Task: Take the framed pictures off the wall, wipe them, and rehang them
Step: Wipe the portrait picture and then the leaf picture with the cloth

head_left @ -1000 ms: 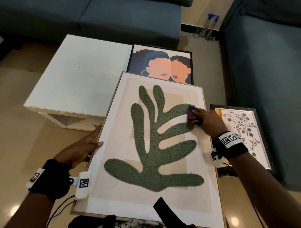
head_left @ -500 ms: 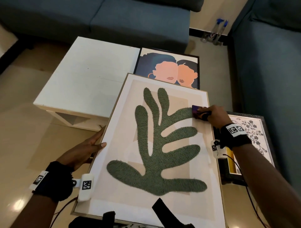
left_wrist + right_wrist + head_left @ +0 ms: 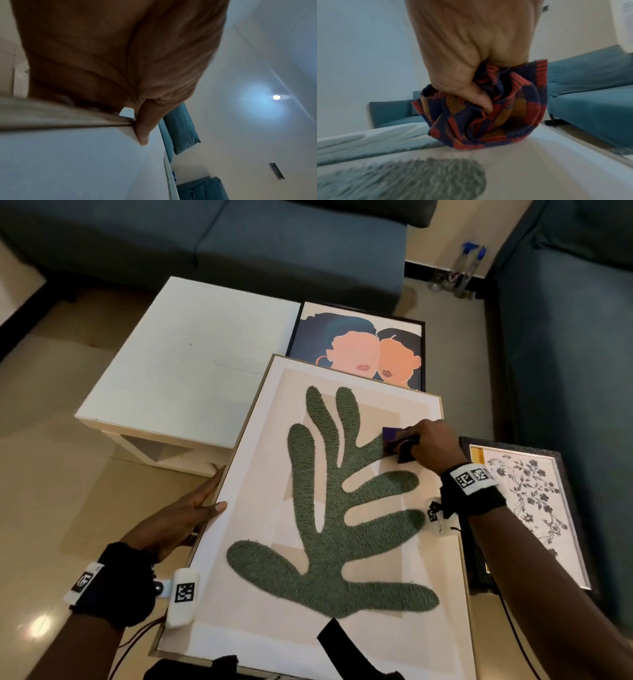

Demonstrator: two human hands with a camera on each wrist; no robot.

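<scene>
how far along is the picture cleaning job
Done: three frames are off the wall. In hand: the right hand rubs a patterned cloth over the leaf picture, while the left hand steadies its edge. Left: whether the faces picture and floral picture are wiped is unclear; rehanging remains.

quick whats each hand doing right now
Left hand: open, straight fingers steadying the left edge of the large light-wood framed green leaf picture.
Right hand: closed around a bunched red, navy and orange patterned cloth.
</scene>
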